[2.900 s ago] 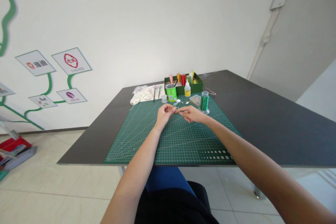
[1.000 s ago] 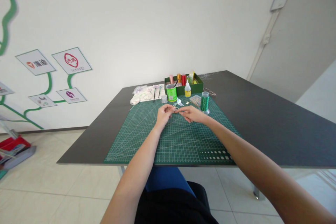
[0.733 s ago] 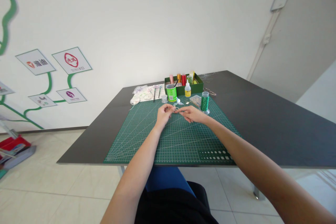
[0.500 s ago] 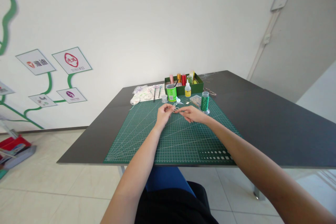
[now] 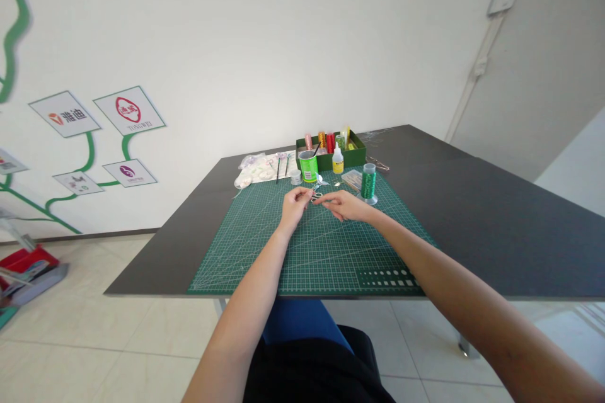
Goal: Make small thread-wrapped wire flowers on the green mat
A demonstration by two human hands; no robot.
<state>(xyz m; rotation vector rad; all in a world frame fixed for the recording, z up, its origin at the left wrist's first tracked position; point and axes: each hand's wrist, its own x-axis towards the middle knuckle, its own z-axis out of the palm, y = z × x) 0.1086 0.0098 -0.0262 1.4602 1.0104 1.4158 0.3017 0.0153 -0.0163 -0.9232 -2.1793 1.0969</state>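
Note:
My left hand is closed in a pinch, with the thumb and fingertips together over something too small to make out. Right beside those fingertips is a small pale looped item, which may be scissors handles. My right hand reaches it from the other side, with the index finger stretched along it and the other fingers curled. Both hands are low over the green cutting mat. Just beyond the fingers lies a small pale blue and white piece.
Behind the hands stand a green cup, a white jar, a glue bottle and a green box of thread spools. A green thread spool stands near my right hand, beside a clear case. Brushes lie on white paper.
My hands stay in nearly the same place. The looped item between the fingertips has shifted or turned slightly, and its loops show a little more plainly.

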